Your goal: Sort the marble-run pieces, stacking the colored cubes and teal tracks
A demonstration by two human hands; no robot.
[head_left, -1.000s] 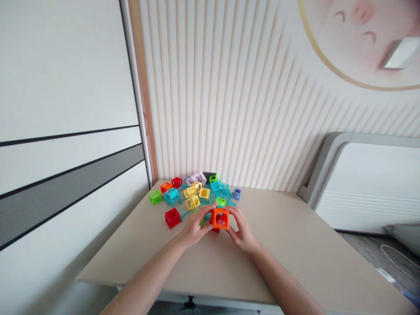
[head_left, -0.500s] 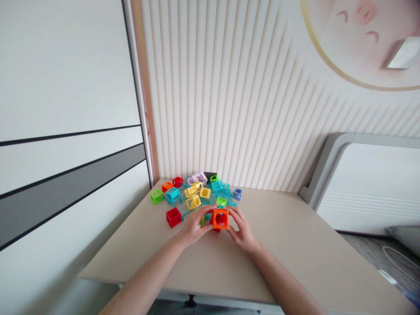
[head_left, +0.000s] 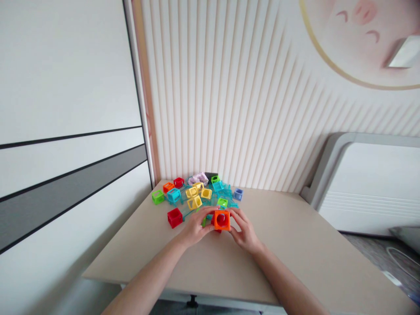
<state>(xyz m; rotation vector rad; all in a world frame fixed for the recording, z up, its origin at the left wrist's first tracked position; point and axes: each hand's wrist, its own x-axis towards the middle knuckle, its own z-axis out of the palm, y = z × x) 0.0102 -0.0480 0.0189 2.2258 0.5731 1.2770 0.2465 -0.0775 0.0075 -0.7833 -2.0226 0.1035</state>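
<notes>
Between my two hands is an orange hollow cube block [head_left: 222, 220], its round opening facing me. My left hand [head_left: 196, 226] grips it from the left, thumb below and fingers arched over the top. On the other side my right hand [head_left: 244, 230] pinches its right edge with thumb and fingers. Something red shows behind and below the orange cube; whether it is joined to it I cannot tell. Part of a green block [head_left: 204, 221] peeks out by my left fingers. A red cube block [head_left: 175, 217] lies on the table left of my left hand.
Beyond my hands, yellow blocks [head_left: 194, 202], a blue block [head_left: 173, 195], a green block [head_left: 158, 197] and a purple-blue block [head_left: 238, 194] lie among teal track-like pieces [head_left: 226, 190]. A crumpled lilac item [head_left: 198, 178] rests by the ribbed wall [head_left: 210, 87]. A white panel [head_left: 72, 78] borders the table's left.
The whole view has shifted slightly. Both hands keep their grip on the orange cube, and its opening is turned a little differently.
</notes>
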